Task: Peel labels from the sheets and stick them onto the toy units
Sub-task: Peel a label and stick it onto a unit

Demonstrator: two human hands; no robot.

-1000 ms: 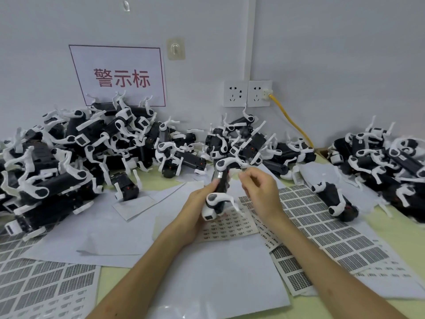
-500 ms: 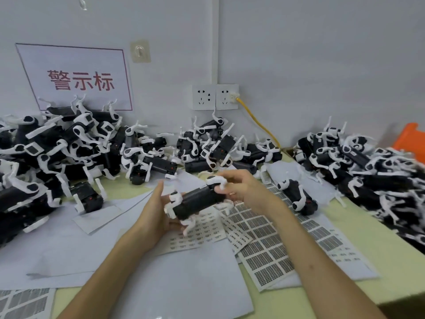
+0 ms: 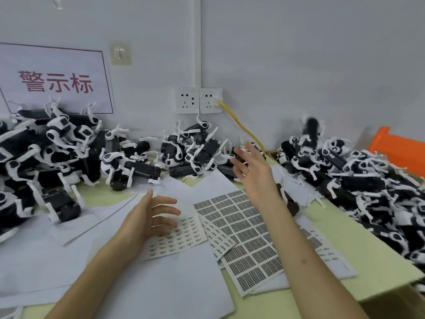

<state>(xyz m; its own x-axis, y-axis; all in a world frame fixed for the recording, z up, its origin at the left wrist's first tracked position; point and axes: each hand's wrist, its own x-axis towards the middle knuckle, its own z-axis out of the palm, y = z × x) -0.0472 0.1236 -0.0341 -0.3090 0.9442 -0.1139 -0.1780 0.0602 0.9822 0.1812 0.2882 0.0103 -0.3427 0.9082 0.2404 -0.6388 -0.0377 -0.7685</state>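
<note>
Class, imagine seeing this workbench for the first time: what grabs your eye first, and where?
Black-and-white toy units crowd the table: a left heap and a right heap. A sign with big red characters hangs upper left; an orange object shows far right. In the middle lie label sheets, the left hand open over them, the right hand open and higher, beyond them.

Black-and-white toy units (image 3: 140, 168) heaped left, centre, right; label sheets (image 3: 243, 229) flat, overlapping, between heaps.

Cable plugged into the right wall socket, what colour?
Yellow. The cable runs from the right wall socket down behind the toys; clearest in the head view.
</note>
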